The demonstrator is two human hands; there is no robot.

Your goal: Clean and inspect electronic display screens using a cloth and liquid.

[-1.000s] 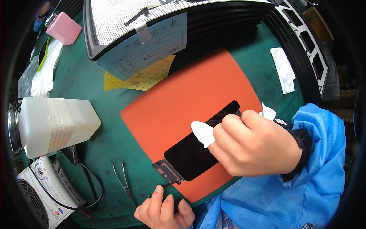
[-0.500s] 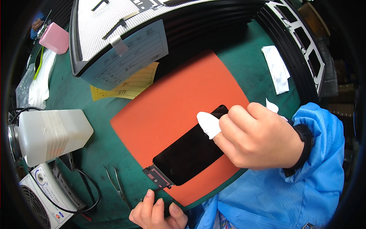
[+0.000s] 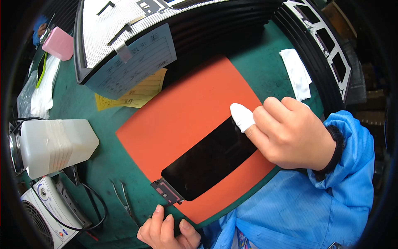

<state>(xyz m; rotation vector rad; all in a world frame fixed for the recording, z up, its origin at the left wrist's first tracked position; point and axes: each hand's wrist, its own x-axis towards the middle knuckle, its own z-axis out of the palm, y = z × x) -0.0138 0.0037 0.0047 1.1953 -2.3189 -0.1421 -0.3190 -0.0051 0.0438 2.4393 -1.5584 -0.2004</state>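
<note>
Lying on the orange mat [image 3: 182, 120], the black glass panel [image 3: 209, 159] runs diagonally, connector end low toward my left, far end up right. My right hand [image 3: 290, 133] curls, its white-capped finger [image 3: 242, 117] pressing that upper end. My left hand [image 3: 166, 228], loosely bent, holds nothing, resting just below the connector [image 3: 167, 191].

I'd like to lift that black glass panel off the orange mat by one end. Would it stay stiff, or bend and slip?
The black panel looks thin, flat and glossy, so it is probably rigid but fragile and may slide on the orange mat. The small flex connector at its lower end looks floppy and easy to damage. The right hand presses it with a covered fingertip, suggesting smudges matter.
</note>
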